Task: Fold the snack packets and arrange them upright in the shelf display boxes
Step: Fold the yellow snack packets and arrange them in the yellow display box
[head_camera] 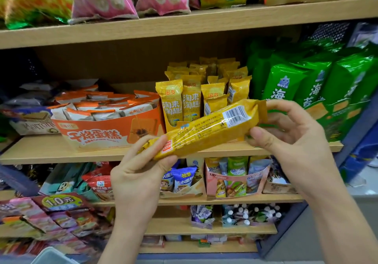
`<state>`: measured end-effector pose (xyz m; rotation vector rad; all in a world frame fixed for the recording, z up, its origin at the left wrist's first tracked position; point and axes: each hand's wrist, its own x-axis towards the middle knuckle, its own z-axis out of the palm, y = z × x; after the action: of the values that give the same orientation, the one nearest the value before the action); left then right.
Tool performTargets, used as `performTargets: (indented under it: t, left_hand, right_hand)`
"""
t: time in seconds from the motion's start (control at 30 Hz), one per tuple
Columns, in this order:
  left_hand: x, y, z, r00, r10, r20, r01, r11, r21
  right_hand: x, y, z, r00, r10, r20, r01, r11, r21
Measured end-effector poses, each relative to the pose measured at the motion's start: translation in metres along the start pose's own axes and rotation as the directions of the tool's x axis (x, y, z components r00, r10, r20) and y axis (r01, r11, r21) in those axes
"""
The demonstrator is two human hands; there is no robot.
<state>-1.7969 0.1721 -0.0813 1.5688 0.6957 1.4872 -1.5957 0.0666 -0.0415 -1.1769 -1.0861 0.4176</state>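
Observation:
A long yellow snack packet [206,128] lies slantwise in front of the middle shelf, its back with the barcode facing me. My left hand [141,171] pinches its lower left end. My right hand [290,130] grips its upper right end, where the sealed flap is bent back. Behind the packet stands a yellow display box [182,123] with several matching yellow packets [170,100] upright in it.
An orange display box [98,135] of white-and-orange cake packets sits left of the yellow box. Green seaweed bags [311,92] crowd the right of the same wooden shelf [61,151]. Shelves above and below hold more snack bags and small boxes.

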Motion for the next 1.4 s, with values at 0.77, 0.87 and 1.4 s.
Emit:
performTargets:
  t: [0.77,0.87,1.4]
  left_hand:
    - [-0.012,-0.001,0.037,0.827,0.306,0.472,-0.514,0.752,0.412]
    - [-0.013,0.004,0.042,0.843,0.270,0.466,-0.478,0.773,0.417]
    - [0.002,0.024,0.049,0.887,-0.181,0.425,0.183,0.982,0.037]
  right_hand:
    - [-0.011,-0.006,0.039,1.000,0.006,-0.025,-0.005,0.999,0.041]
    - [-0.011,-0.004,0.037,1.000,0.029,0.004,-0.029,0.999,0.040]
    - [-0.014,0.010,0.038,0.989,-0.142,-0.028,0.121,0.920,-0.372]
